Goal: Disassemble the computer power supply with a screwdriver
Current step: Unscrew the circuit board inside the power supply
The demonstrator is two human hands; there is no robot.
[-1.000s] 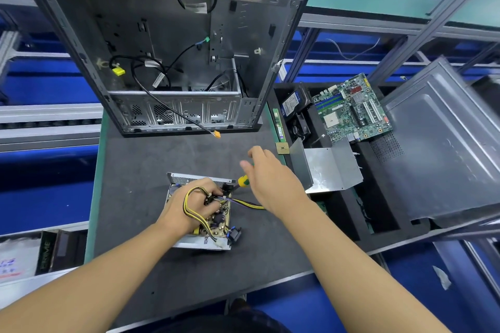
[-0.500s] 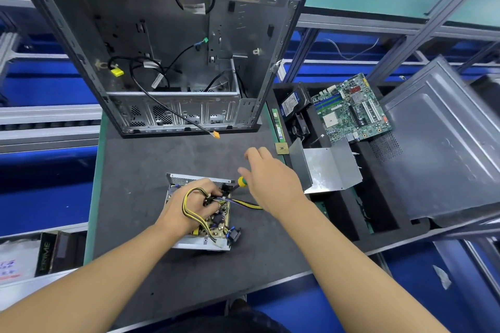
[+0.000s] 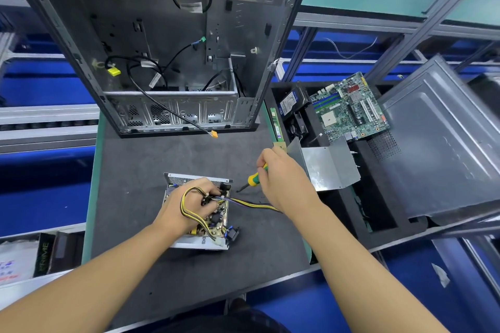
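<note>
One power supply (image 3: 198, 244) lies on the counter (image 3: 151, 159). The left hand (image 3: 186, 208) grip is clamped on its wires (image 3: 251, 205). The right hand (image 3: 284, 184) grip, just beside, clamps one screwdriver (image 3: 253, 178).

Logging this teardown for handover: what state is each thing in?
Grey metal power supply box: cover off, circuit board exposed.
Green-and-yellow screwdriver: held by right hand, tip off the box.
Yellow-and-black cable bundle: gripped by left hand.
Silver computer case: side open, loose cables inside.
Green motherboard: removed, lying on black foam tray.
</note>
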